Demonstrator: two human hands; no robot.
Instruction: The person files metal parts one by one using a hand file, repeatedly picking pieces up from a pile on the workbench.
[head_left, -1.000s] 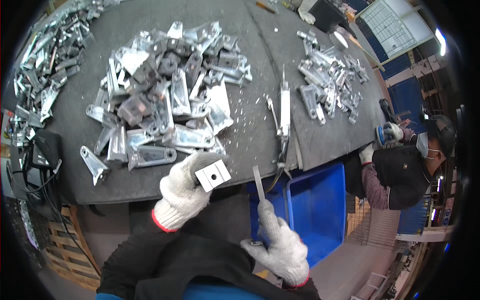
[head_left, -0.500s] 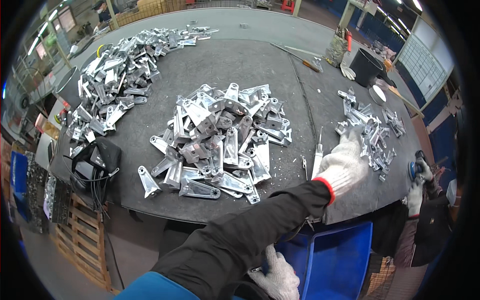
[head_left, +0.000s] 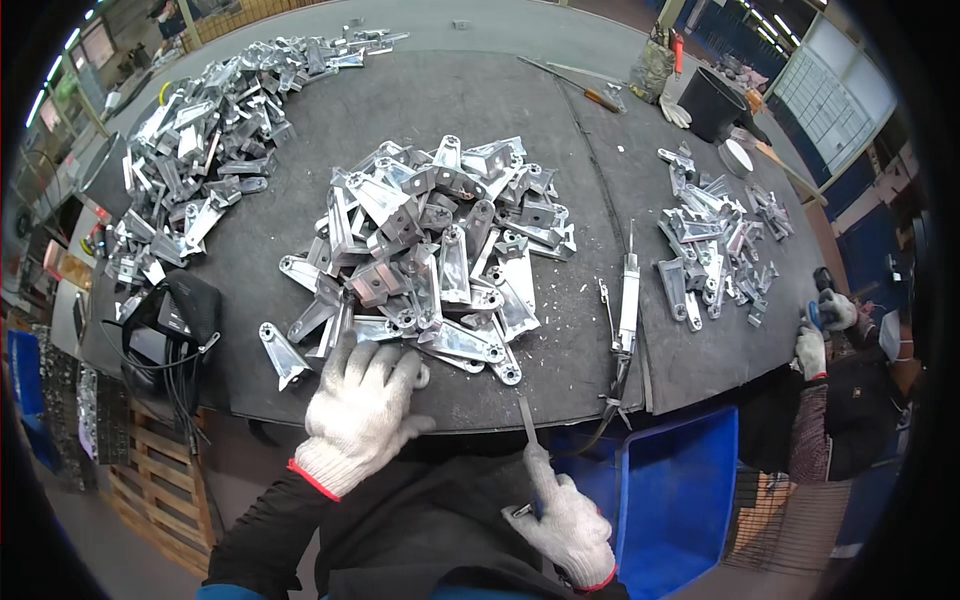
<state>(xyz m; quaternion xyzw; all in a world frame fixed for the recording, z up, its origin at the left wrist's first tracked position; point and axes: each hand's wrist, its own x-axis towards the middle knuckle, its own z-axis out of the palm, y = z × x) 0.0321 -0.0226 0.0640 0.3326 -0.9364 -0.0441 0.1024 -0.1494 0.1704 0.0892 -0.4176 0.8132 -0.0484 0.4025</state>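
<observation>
Shiny metal brackets [head_left: 453, 265], tapered with a holed, rounded end, heaped centrally on a dark, matte counter [head_left: 450, 95]; similar pieces in the left heap [head_left: 205, 140], smaller ones in the right heap [head_left: 715, 240]. Left hand [head_left: 355, 405], in white knitted glove with red cuff, at the central heap's near edge, fingers extended among brackets; cannot tell whether grip closed on one. Right hand [head_left: 570, 525], likewise gloved, with narrow grip around a flat grey metal strip [head_left: 528, 420], tip toward the heap. Just beside, below counter level: smooth-walled blue plastic bin [head_left: 680, 490], inner faces exposed. Farther off: black bucket [head_left: 712, 105], contents too dark to tell.
</observation>
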